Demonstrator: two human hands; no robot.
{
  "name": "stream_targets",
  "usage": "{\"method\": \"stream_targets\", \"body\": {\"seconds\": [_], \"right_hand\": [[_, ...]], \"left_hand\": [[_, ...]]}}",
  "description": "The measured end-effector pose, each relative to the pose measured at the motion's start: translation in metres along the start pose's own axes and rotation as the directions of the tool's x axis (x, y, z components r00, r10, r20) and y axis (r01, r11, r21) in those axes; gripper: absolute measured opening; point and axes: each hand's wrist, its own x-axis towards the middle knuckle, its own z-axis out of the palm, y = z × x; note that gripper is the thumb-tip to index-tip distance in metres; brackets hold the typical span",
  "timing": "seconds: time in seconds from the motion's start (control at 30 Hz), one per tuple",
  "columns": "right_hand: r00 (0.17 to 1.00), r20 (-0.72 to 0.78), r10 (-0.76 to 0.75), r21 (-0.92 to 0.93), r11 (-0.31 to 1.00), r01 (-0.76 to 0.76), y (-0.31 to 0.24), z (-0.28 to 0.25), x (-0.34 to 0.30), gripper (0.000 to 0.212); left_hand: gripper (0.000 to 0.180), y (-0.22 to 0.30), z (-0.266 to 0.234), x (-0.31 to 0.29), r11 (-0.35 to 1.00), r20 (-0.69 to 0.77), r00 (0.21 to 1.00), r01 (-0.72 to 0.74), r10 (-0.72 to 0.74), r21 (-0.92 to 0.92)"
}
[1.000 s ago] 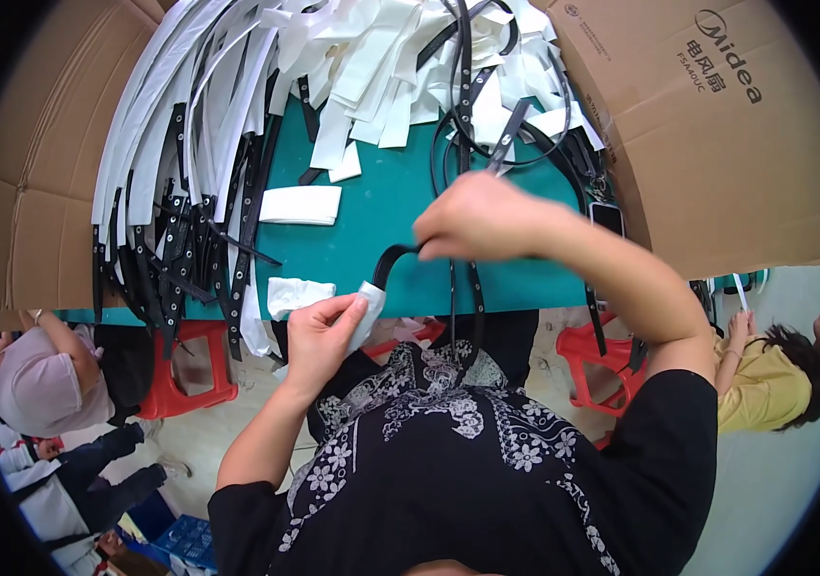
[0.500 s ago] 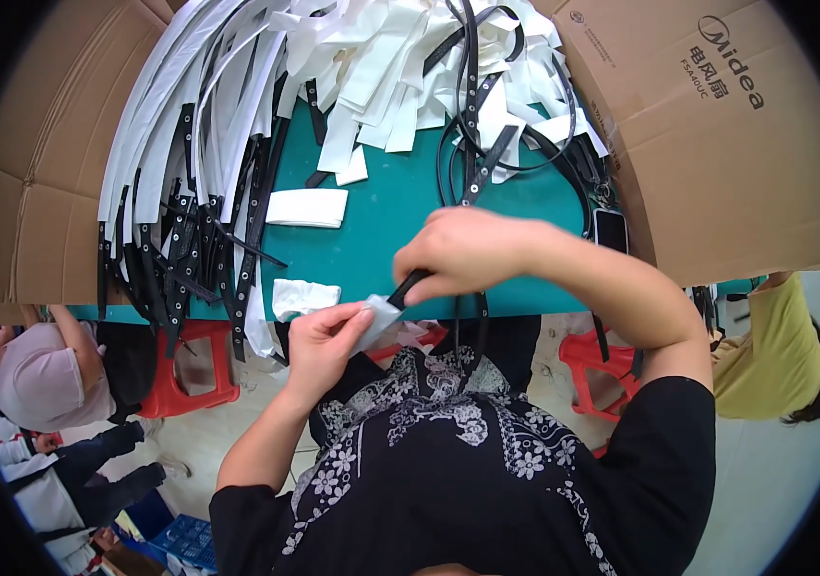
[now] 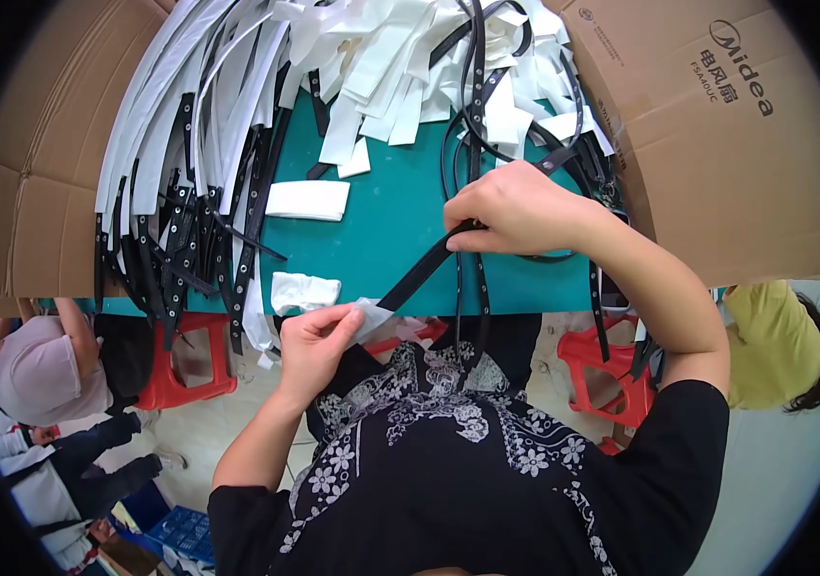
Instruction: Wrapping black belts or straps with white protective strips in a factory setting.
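Observation:
My left hand pinches a thin whitish sleeve near the table's front edge. Out of its far end runs a black belt, slanting up to the right. The belt is gripped by my right hand, which is closed around it farther over the green table. How much belt lies inside the sleeve is hidden. Just beyond my left hand lies a crumpled white piece, and past that a folded white strip. Other black eyeleted belts run down the table, partly behind my right hand.
Many black belts in white sleeves hang over the front edge on the left. White strips are heaped at the back of the green table. Cardboard walls flank both sides. Red stools and other people are beyond.
My right hand has moved up and to the right with the belt, so a longer black stretch now shows between my hands. My left hand has hardly moved, still pinching the sleeve.

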Motion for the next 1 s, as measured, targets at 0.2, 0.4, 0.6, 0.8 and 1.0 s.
{"method": "stream_targets", "body": {"seconds": [0.2, 0.4, 0.6, 0.8, 1.0], "right_hand": [[0.994, 0.011, -0.111, 0.047, 0.993, 0.111, -0.035, 0.024, 0.01, 0.022], [0.972, 0.222, 0.08, 0.094, 0.99, -0.103, -0.016, 0.007, -0.007, 0.023], [0.993, 0.12, -0.018, 0.002, 1.0, 0.018, -0.02, 0.008, -0.002, 0.022], [0.998, 0.012, -0.059, 0.157, 0.986, 0.056, -0.042, 0.024, 0.021, 0.035], [0.927, 0.159, -0.34, 0.276, 0.917, 0.289, -0.005, -0.025, 0.062, 0.021]], "left_hand": [[0.014, 0.011, 0.015, 0.004, 0.999, 0.041, 0.999, -0.018, 0.02, -0.047], [0.013, 0.001, -0.005, -0.004, 0.997, -0.023, 0.997, -0.073, 0.073, -0.001], [0.012, 0.016, 0.013, 0.003, 0.997, -0.008, 0.998, -0.064, 0.064, 0.038], [0.013, 0.023, 0.014, 0.018, 0.868, 0.044, 0.913, -0.4, 0.405, 0.293], [0.048, -0.007, -0.061, 0.004, 0.996, 0.399, 0.913, 0.09, -0.084, 0.002]]}}
